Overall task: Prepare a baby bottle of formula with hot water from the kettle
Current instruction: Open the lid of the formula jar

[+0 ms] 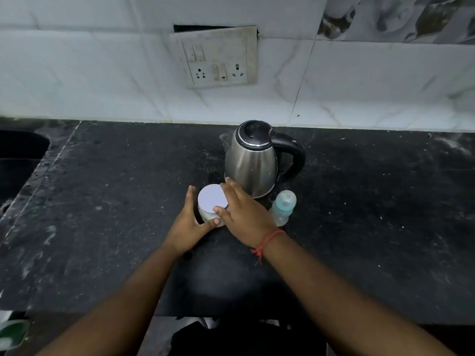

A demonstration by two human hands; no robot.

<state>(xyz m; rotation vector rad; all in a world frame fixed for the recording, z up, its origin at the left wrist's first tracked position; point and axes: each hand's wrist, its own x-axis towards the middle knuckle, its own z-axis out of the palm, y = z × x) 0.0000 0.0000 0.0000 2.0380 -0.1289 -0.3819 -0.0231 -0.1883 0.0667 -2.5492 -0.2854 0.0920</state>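
Note:
A small round formula tub (209,201) with a white lid stands on the black counter (115,201), just in front of a steel kettle (253,160) with a black lid and handle. My left hand (189,226) cups the tub's left side, thumb on its front. My right hand (243,211) rests over the lid's right edge, fingers straight, thumb on the lid's near rim. A capped baby bottle (282,206) with a teal collar stands upright right of my right hand, by the kettle's base.
A sink basin (18,152) opens at the far left of the counter. On the tiled wall behind hangs a switch and socket panel (218,60). A green and white object (12,332) shows at the bottom left, below the counter edge.

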